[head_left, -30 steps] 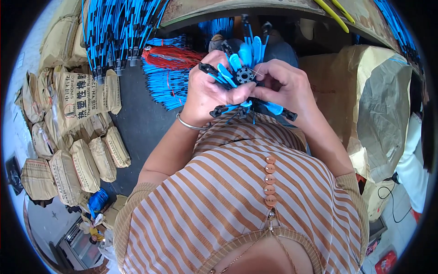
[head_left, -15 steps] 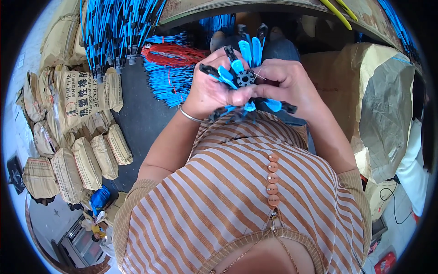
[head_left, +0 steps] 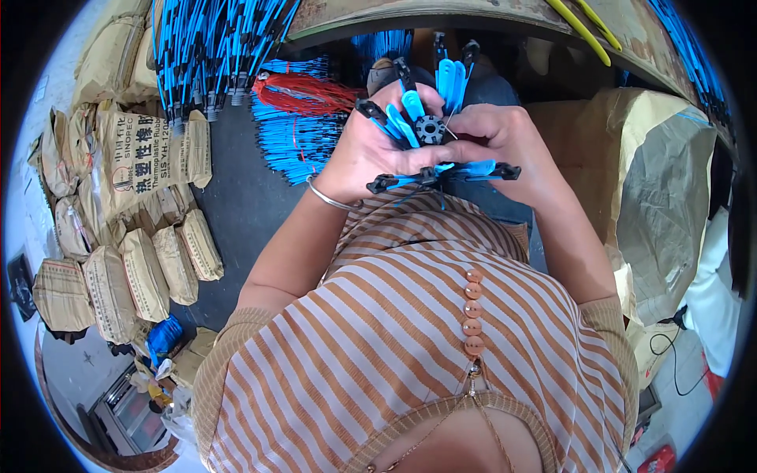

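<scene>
Between my two hands is an umbrella frame, seen end-on, with a black notched hub (head_left: 430, 130) and blue ribs (head_left: 448, 83) with black tips fanning out around it. My left hand (head_left: 380, 150) is closed about the hub's left side, its thumb lying just below the hub. On the other side, my right hand (head_left: 498, 140) pinches close to the hub's right edge. A thin wire (head_left: 451, 124) shows at those fingertips. Several ribs poke out above the hands, and others spread sideways beneath them. What lies inside my right fingers is mostly hidden.
Blue-and-black rib bundles (head_left: 217, 51) hang at the upper left, above a stack of blue ribs (head_left: 292, 142). A red strand bundle (head_left: 307, 93) lies on that stack. Brown paper sacks (head_left: 126, 276) fill the left; a large paper-lined box (head_left: 662, 197) stands right. Yellow-handled pliers (head_left: 582, 27) rest on the far table.
The umbrella frame has turned slightly in my hands: its lower ribs now spread flatter to both sides. Both hands keep their hold near the hub. The whole view has shifted slightly.
</scene>
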Available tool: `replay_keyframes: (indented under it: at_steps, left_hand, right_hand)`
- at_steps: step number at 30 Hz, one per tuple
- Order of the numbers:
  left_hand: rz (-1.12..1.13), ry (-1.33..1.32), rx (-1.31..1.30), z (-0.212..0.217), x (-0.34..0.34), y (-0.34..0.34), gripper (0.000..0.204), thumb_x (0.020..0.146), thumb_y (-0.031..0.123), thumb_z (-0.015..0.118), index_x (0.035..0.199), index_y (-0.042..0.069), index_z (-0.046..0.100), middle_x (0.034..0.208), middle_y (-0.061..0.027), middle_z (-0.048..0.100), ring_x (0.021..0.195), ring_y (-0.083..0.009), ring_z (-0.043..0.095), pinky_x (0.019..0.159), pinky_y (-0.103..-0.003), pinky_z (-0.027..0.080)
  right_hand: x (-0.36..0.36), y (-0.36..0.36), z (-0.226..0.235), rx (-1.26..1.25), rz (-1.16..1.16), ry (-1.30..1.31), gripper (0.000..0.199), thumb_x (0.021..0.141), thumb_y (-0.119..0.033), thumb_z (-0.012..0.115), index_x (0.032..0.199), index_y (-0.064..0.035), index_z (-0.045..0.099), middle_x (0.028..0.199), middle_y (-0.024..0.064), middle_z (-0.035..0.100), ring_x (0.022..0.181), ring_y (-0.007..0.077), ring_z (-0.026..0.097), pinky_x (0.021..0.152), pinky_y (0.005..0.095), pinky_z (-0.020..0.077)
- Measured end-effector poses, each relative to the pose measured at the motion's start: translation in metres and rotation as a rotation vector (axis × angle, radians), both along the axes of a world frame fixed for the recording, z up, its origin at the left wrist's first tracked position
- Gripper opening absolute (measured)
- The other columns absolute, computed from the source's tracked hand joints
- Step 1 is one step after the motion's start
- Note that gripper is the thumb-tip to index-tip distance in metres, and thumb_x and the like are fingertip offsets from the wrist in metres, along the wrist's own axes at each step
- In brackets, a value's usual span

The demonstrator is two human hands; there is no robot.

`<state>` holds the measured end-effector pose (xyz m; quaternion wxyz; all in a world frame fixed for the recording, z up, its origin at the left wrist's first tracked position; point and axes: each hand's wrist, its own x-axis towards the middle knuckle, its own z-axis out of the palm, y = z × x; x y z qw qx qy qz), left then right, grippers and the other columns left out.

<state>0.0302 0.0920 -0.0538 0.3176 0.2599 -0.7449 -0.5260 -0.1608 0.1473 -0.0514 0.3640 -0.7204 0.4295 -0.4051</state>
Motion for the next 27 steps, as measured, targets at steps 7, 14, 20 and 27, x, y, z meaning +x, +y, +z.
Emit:
replay_keyframes:
  at_steps: [7, 14, 20, 27]
  left_hand:
    - [0.175, 0.225, 0.378, -0.001, -0.013, 0.015, 0.043, 0.073, 0.001, 0.069, 0.111, 0.003, 0.048, 0.092, -0.0060, 0.060, 0.082, -0.0110, 0.059, 0.071, -0.026, 0.049]
    - [0.156, 0.324, 0.380, -0.001, -0.004, 0.006, 0.040, 0.074, 0.003, 0.064, 0.110, 0.003, 0.047, 0.083, -0.0070, 0.061, 0.074, -0.0132, 0.061, 0.066, -0.028, 0.050]
    - [0.098, 0.018, 0.229, -0.003, -0.015, -0.002, 0.041, 0.075, 0.013, 0.067, 0.109, 0.005, 0.047, 0.083, -0.0159, 0.061, 0.075, -0.0285, 0.063, 0.071, -0.034, 0.048]
    - [0.126, -0.100, 0.036, -0.004, -0.010, 0.016, 0.041, 0.073, 0.007, 0.070, 0.107, 0.003, 0.046, 0.084, -0.0093, 0.060, 0.078, -0.0181, 0.060, 0.067, -0.030, 0.048]
  right_hand:
    - [0.000, 0.000, 0.007, 0.307, -0.108, -0.184, 0.020, 0.073, 0.002, 0.066, 0.092, 0.0036, 0.062, 0.075, 0.0096, 0.061, 0.069, 0.0136, 0.060, 0.065, 0.0256, 0.0468]
    - [-0.001, -0.029, 0.019, -0.125, -0.007, 0.126, 0.022, 0.066, 0.005, 0.061, 0.086, -0.0003, 0.065, 0.085, 0.0122, 0.066, 0.079, 0.0217, 0.065, 0.069, 0.0311, 0.0505]
    - [-0.001, -0.021, 0.008, 0.161, -0.222, 0.079, 0.016, 0.065, 0.005, 0.057, 0.079, -0.0023, 0.059, 0.072, 0.0168, 0.058, 0.069, 0.0314, 0.061, 0.060, 0.0344, 0.0478]
    - [-0.007, -0.009, 0.036, -0.437, 0.050, 0.242, 0.016, 0.071, 0.002, 0.057, 0.086, -0.0019, 0.059, 0.072, 0.0155, 0.060, 0.065, 0.0277, 0.060, 0.060, 0.0315, 0.0480]
